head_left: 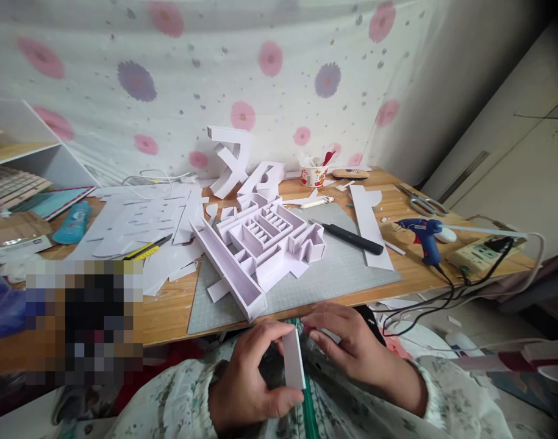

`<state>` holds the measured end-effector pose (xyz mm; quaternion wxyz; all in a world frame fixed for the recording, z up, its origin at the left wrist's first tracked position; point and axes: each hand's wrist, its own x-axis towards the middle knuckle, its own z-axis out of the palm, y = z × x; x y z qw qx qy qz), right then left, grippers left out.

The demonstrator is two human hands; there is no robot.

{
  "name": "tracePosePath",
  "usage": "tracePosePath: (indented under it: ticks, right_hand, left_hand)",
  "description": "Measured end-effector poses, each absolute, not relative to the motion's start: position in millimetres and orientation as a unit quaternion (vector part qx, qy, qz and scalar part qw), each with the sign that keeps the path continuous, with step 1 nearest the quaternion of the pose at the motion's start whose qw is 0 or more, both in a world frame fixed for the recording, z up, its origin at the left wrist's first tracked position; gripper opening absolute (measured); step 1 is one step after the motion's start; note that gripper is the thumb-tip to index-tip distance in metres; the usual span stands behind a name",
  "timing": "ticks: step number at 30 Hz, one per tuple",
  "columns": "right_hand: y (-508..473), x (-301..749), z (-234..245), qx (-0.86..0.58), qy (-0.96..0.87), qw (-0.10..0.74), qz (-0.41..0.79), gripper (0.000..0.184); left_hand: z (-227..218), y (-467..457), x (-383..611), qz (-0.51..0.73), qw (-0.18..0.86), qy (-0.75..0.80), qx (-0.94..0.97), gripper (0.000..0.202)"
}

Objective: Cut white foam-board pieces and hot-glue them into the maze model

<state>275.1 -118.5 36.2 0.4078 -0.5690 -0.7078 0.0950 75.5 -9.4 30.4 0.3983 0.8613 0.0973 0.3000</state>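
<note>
My left hand grips a small white foam-board strip, fingertips at its top end and thumb at its bottom. Just right of the strip, my right hand hovers with its fingers loosely bent and the thumb apart, nothing visible in them. Beyond both hands, a white foam-board structure of raised walls and narrow channels lies on a grey cutting mat. Its near corner reaches the table's front edge, close above my left hand. A black-handled knife rests on the mat to the right of it.
At right are a blue glue gun, scissors and a power strip with trailing cords. White sheets and a yellow cutter lie left. Behind stand a folded white letter shape and a patterned cup.
</note>
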Motion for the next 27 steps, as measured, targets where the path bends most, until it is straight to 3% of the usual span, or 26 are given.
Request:
tracePosePath:
  ticks: [7, 9, 12, 15, 22, 27]
  right_hand:
    - [-93.2, 271.4, 33.5, -0.58, -0.75, 0.314, 0.054, 0.03]
    - [-100.1, 272.0, 32.6, -0.546, -0.749, 0.366, 0.088, 0.021]
    - [-115.2, 273.3, 36.6, -0.534, -0.655, 0.51, 0.161, 0.005]
    - [-117.8, 274.9, 43.2, -0.569, -0.549, 0.58, 0.197, 0.005]
    - [-74.4, 275.1, 33.5, -0.653, -0.675, 0.341, 0.03, 0.025]
    - [-60.6, 272.1, 27.6, -0.657, -0.687, 0.31, 0.02, 0.023]
  left_hand:
    - [24.0, -9.3, 71.2, 0.318, 0.384, 0.069, 0.864, 0.066]
    - [24.0, -8.6, 70.5, 0.325, 0.393, 0.072, 0.857, 0.064]
    - [23.5, -8.4, 71.1, 0.333, 0.415, 0.08, 0.843, 0.062]
    - [21.7, -9.5, 72.6, 0.332, 0.432, 0.088, 0.834, 0.064]
    - [20.7, -11.8, 70.9, 0.329, 0.417, 0.082, 0.843, 0.063]
    - [22.5, -11.3, 70.4, 0.33, 0.412, 0.078, 0.846, 0.062]
